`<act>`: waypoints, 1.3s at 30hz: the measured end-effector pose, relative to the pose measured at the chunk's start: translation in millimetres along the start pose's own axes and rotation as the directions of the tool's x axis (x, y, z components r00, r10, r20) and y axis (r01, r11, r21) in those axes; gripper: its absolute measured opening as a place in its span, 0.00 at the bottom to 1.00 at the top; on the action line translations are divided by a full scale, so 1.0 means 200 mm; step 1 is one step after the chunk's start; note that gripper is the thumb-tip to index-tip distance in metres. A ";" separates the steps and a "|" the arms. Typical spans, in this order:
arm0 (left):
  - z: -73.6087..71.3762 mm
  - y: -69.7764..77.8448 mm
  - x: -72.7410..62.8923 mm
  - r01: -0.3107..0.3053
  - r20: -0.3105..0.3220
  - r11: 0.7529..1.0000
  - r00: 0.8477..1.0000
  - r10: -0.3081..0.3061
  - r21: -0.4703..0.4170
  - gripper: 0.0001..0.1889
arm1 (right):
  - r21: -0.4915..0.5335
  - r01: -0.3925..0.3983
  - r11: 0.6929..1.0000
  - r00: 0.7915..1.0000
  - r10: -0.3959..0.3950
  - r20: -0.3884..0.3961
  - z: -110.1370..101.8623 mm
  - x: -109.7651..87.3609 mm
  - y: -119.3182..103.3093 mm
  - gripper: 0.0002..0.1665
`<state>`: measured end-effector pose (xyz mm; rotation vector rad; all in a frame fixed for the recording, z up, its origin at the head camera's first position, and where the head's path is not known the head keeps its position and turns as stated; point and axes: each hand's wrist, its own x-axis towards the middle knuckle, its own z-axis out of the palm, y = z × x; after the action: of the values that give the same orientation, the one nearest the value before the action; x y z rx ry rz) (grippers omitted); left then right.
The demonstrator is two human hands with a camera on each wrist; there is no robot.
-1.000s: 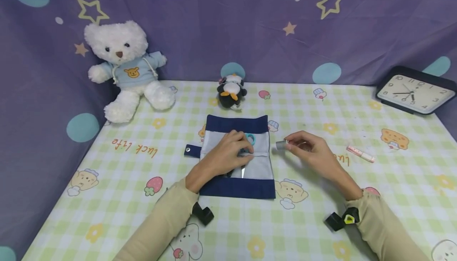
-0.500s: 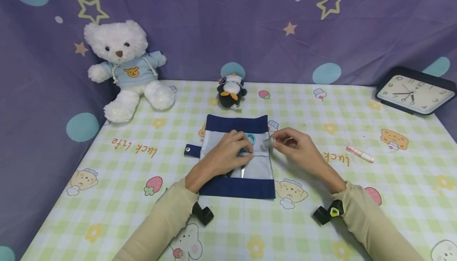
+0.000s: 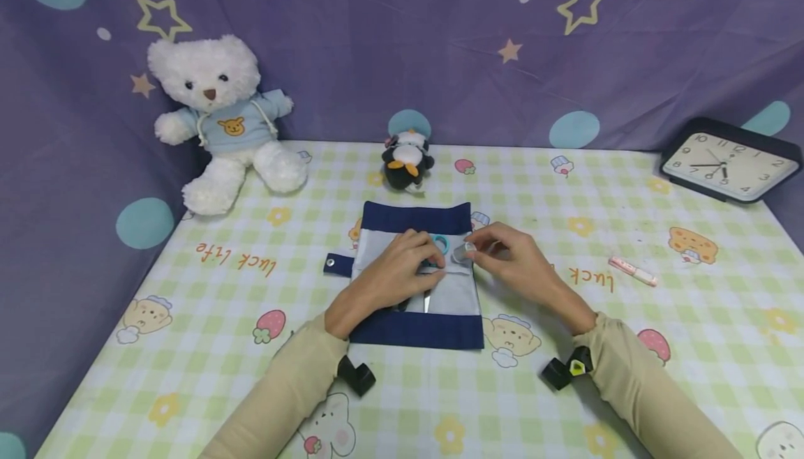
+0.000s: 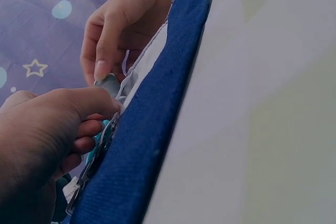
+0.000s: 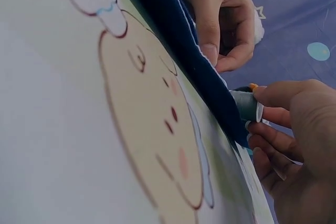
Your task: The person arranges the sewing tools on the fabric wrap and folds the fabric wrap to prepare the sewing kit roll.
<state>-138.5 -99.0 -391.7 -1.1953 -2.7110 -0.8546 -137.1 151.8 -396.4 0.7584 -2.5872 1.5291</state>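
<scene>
1. A navy fabric pouch with a pale grey lining [image 3: 417, 333] lies unfolded on the surface, spread with green-and-white checked cloth [image 3: 207, 347]; lying flat, it seems laid out so that its inner side can be reached from both sides.
2. The left hand [image 3: 398, 271] rests over the pouch's left and middle, thumb and forefinger pinching the pale fabric edge [image 3: 460, 271] that crosses the lining, the other fingers curled beneath. This grip likely steadies the pouch and keeps that edge lifted.
3. The right hand [image 3: 511, 257] pinches a small grey cylindrical spool with a white end [image 5: 245, 104] between thumb and fingertips, probably to leave most of the spool protruding towards the lining.
4. The spool sits between the two hands, at the right hand's fingertips and just right of the left, above the pouch's right part. Whether it touches the fabric, I cannot tell.
5. Scissors with a turquoise handle loop [image 3: 447, 241] lie within the pouch, partly hidden by the left hand, their loop near the spool.
</scene>
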 end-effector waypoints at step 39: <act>0.00 0.00 0.00 -0.009 -0.003 1.000 1.000 0.009 -0.027 0.02 | -0.067 0.060 0.996 0.993 -0.053 0.105 0.01 0.05 -0.03 0.09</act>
<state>-139.2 -99.2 -392.3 -1.2093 -2.6987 -0.8943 -142.5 144.5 -389.5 0.9187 -2.6511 1.4113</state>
